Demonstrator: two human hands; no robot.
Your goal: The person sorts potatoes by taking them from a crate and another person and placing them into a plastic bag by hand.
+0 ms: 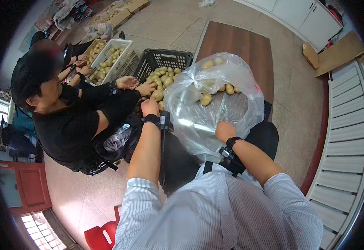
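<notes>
My right hand (225, 131) is closed on the near edge of a large clear plastic bag (182, 141), which spreads across the brown table and my lap. Several potatoes (205, 99) lie inside the bag. At the near edge of a black crate (165, 55) filled with potatoes (161, 78), my left hand (150, 107) is curled, beside the bag's left side. Whatever its fingers hold is hidden. A co-worker's hands (146, 88) are just beyond it, one on the potatoes in the crate.
To my left sits a co-worker in black (61, 121), with more people behind. A white crate of potatoes (111, 62) stands past the black one. The brown table (232, 39) extends ahead. A white radiator (342, 154) lines the right wall; a red stool (100, 236) is behind me.
</notes>
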